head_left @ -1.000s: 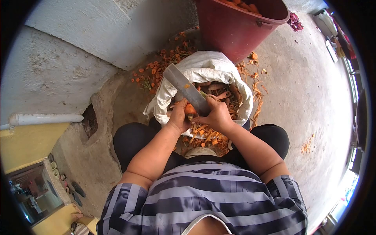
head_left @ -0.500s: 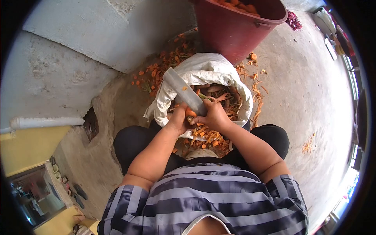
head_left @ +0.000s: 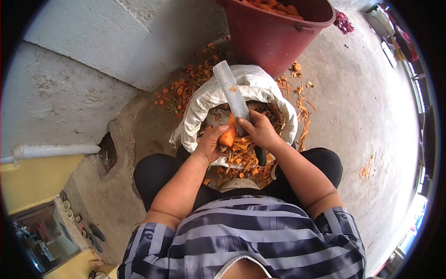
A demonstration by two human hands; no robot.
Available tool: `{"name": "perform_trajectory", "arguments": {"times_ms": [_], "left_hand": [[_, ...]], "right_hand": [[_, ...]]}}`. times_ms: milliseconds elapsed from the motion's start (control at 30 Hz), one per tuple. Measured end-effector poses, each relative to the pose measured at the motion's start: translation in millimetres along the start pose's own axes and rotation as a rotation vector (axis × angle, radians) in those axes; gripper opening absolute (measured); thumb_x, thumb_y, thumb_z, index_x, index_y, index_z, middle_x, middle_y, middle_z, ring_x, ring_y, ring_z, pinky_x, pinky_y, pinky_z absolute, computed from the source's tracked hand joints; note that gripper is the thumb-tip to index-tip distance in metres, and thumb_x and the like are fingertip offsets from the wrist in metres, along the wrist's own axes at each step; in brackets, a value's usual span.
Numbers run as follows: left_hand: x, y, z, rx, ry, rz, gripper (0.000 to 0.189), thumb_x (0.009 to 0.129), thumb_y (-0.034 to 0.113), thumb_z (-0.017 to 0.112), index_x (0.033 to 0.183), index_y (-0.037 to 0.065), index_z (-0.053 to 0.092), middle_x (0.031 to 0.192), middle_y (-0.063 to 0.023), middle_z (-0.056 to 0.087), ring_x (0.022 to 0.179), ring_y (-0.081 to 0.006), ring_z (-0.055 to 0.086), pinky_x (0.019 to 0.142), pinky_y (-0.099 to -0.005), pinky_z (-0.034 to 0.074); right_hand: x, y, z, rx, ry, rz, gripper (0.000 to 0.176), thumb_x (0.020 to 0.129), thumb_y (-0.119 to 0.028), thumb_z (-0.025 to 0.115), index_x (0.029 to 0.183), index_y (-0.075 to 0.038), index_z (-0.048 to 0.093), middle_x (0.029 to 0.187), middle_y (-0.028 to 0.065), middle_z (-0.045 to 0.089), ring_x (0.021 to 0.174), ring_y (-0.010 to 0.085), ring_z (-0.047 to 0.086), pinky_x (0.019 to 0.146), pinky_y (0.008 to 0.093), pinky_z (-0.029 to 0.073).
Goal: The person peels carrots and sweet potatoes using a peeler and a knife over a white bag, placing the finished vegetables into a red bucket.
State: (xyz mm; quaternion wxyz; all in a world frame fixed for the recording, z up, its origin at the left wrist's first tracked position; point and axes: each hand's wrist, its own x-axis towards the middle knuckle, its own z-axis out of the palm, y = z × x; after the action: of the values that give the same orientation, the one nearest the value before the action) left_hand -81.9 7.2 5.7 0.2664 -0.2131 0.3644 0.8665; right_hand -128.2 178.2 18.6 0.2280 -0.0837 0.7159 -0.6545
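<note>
My left hand (head_left: 211, 143) is closed around a carrot (head_left: 227, 137), whose bright orange side faces up. My right hand (head_left: 263, 132) grips a wide-bladed knife (head_left: 233, 94), the thumb lying against the blade near its base. The dark handle end shows below that hand. The blade points up and away, next to the carrot, with an orange scrap stuck to it. Both hands are over the mouth of an open white sack (head_left: 197, 109) with its rim rolled down. Inside lie unpeeled carrots, and orange peelings (head_left: 244, 156) cover its near side.
Right behind the sack stands a large red tub (head_left: 274, 39) holding peeled carrots. Carrot ends and scraps (head_left: 179, 88) litter the floor to the left, with peel strips (head_left: 304, 116) at the right. A concrete wall (head_left: 69, 93) rises on the left.
The knife blade has swung more upright, and its dark handle has come into sight. My right hand has shifted slightly right and down, and more of the carrot's orange side shows.
</note>
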Motion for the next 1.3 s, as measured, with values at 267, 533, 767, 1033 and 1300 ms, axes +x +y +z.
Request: {"name": "perform_trajectory", "arguments": {"times_ms": [267,533,767,1033,1300], "left_hand": [[-4.2,13.2,2.4,-0.223,-0.217,-0.01,0.056,0.075,0.017,0.052,0.126,0.001,0.037,0.108,-0.0137,0.052,0.095,-0.0221,0.055,0.081,-0.0331,0.047],[-12.3,14.5,15.1,0.186,-0.423,0.155,0.087,0.061,0.006,0.062,0.136,0.002,0.018,0.109,-0.0114,0.048,0.096,-0.0225,0.054,0.084,-0.0294,0.044],[-8.5,-3.0,14.6,0.801,-0.128,0.371,0.06,0.071,0.002,0.067,0.125,0.003,0.04,0.104,-0.0053,0.052,0.09,-0.0153,0.056,0.079,-0.0228,0.044],[4.9,-8.7,-9.5,0.979,0.187,0.659,0.03,0.07,0.002,0.067,0.096,0.003,0.053,0.084,-0.0073,0.058,0.078,-0.0151,0.056,0.069,-0.0281,0.045],[2.3,-10.8,4.9,0.911,0.096,0.719,0.025,0.069,0.001,0.066,0.088,0.003,0.052,0.078,-0.0077,0.057,0.072,-0.0156,0.056,0.065,-0.0268,0.044]], "right_hand": [[7.2,12.1,-0.5,-0.159,0.027,0.046,0.036,0.084,-0.025,0.057,0.1,0.007,0.052,0.082,0.0187,0.06,0.074,0.0196,0.058,0.068,0.0314,0.046],[5.2,0.9,-4.7,0.226,0.027,0.312,0.041,0.085,-0.03,0.056,0.097,0.009,0.053,0.09,0.0145,0.06,0.076,0.0169,0.057,0.068,0.0291,0.046],[4.8,18.9,-1.0,-0.093,0.048,0.143,0.044,0.083,-0.034,0.057,0.096,0.008,0.054,0.083,0.013,0.061,0.07,0.0178,0.058,0.064,0.0324,0.047],[0.4,-10.1,-13.6,-0.057,-0.065,0.099,0.056,0.065,-0.032,0.075,0.097,0.008,0.052,0.084,0.0147,0.06,0.073,0.0209,0.059,0.069,0.0328,0.047],[-0.6,-23.3,-10.1,-0.372,-0.093,0.056,0.077,0.046,-0.033,0.085,0.102,0.007,0.052,0.088,0.0118,0.06,0.082,0.0151,0.056,0.076,0.0288,0.044]]}}
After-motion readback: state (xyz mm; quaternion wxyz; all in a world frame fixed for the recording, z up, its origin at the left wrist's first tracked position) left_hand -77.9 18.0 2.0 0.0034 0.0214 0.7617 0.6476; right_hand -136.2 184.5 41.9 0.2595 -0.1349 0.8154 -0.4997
